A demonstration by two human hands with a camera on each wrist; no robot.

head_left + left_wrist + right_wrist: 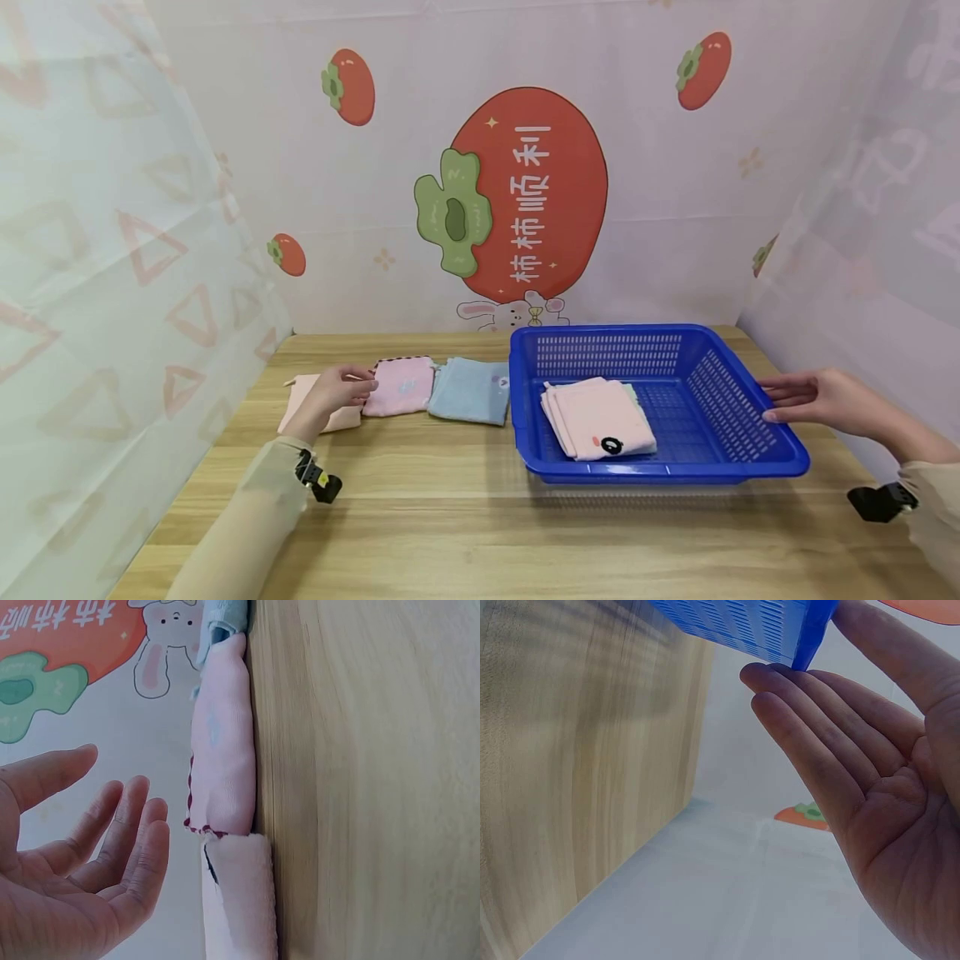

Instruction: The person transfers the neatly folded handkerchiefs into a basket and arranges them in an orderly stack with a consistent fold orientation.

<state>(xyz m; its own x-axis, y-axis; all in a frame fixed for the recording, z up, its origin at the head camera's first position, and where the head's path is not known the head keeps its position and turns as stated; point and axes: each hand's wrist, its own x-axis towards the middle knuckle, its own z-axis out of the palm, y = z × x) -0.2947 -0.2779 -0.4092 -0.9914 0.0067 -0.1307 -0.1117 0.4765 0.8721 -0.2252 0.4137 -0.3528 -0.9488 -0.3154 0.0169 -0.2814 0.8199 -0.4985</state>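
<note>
My left hand (333, 398) hovers over a pale peach folded cloth (341, 419) at the table's left, its fingers loosely bent. The left wrist view has that hand (97, 862) apart from the cloths, holding nothing. Beside it lies a pink folded cloth (401, 386) with a dark checked edge, then a light blue folded cloth (471, 390). On the right, a blue plastic basket (660, 469) holds pink folded cloths (600, 417), with a mint green one (643, 402) partly hidden beneath. My right hand (825, 400) pinches the basket's right rim, thumb above and fingers outside.
A wooden table (450, 542) carries everything. Behind it hangs a white backdrop (360, 183) printed with persimmons. White sheets flank the table on both sides.
</note>
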